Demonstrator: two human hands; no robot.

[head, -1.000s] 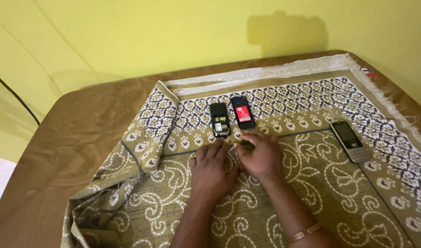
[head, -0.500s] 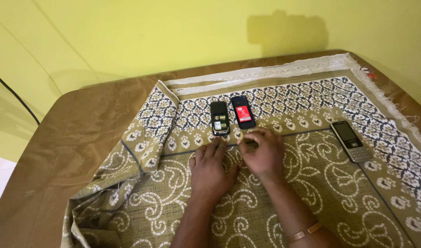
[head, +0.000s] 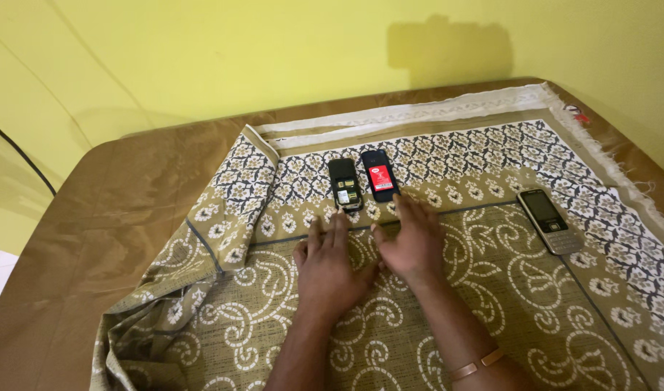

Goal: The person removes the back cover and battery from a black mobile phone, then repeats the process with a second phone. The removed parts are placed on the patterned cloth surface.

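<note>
Two phone parts [head: 362,181] just beyond right hand [head: 413,242]

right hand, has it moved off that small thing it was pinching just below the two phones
Yes. The right hand has opened and now lies flat, fingertips just below the red-labelled phone.

Probably a home room, yellow wall [head: 201,58], patterned cloth [head: 491,166] over brown bedding [head: 93,217]

Both hands lay flat on the patterned cloth [head: 491,289], the left hand [head: 330,264] touching the right hand [head: 413,242]. At twelve o'clock from them sat an opened phone [head: 345,184] beside a black battery cover [head: 379,175]; at three o'clock, well apart, a silver phone [head: 549,220].
</note>
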